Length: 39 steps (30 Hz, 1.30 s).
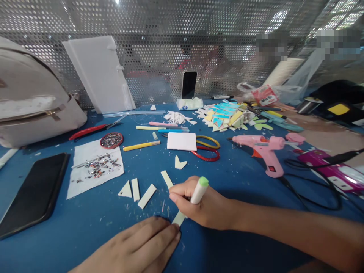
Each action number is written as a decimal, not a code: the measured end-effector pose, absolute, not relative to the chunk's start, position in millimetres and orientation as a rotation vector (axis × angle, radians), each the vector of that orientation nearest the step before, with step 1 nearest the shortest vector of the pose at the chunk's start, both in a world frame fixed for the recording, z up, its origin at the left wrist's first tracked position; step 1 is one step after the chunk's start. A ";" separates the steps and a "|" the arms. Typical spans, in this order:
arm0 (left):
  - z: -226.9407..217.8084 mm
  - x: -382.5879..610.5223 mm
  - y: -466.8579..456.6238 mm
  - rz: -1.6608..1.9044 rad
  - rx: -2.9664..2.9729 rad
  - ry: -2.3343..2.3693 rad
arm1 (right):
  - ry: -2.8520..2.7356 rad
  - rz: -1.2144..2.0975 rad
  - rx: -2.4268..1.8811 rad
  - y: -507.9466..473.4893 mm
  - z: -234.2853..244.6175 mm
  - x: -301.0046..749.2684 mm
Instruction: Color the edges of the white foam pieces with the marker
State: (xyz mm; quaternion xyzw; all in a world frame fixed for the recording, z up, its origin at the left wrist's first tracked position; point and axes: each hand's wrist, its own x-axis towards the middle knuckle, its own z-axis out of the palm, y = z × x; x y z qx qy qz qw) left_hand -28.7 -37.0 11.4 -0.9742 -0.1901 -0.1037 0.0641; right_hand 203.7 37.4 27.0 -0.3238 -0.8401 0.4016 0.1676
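Observation:
My right hand point(205, 206) grips a white marker point(200, 189) with a green end pointing up. Its tip is hidden behind my fingers. Below lies a pale green strip point(179, 219), partly covered by both hands. My left hand point(139, 242) rests low on the table, its fingertips closed against the strip's near end. Another pale strip point(167, 179) reaches to the right fingertips. To the left are two more strips, one slanted point(147, 196) and one nearly upright point(135, 189), beside a small triangle point(125, 189). A notched pale piece point(180, 163) lies farther back.
A pink glue gun point(260, 146) with cable lies right, near a purple power strip point(332, 170). Scissors point(209, 153) sit partly under a white block point(182, 141). Left are a black phone point(35, 189), beads on paper point(98, 163) and a backpack point(34, 102). Scraps point(224, 115) are piled behind.

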 end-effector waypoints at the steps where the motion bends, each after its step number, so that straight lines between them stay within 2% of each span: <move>1: 11.2 -28.6 -37.3 -0.296 -2.937 -0.570 | -2.392 1.160 -0.917 37.8 27.5 203.6; 15: 11.1 -28.6 -38.1 -0.310 -2.914 -0.579 | -2.304 1.319 -0.912 40.8 26.8 205.2; 18: 10.1 -29.7 -39.3 -0.288 -2.883 -0.564 | -2.022 1.466 -0.903 42.7 25.2 209.1; 23: 6.0 -30.3 -39.4 -0.284 -2.854 -0.601 | -1.750 1.361 -0.753 43.7 20.5 217.2; 29: 3.9 -25.6 -38.0 -0.272 -2.860 -0.640 | -2.031 1.349 -0.799 41.5 25.4 214.1; 39: 4.0 -27.0 -37.1 -0.292 -2.837 -0.605 | -2.342 1.115 -0.965 41.1 24.9 206.7</move>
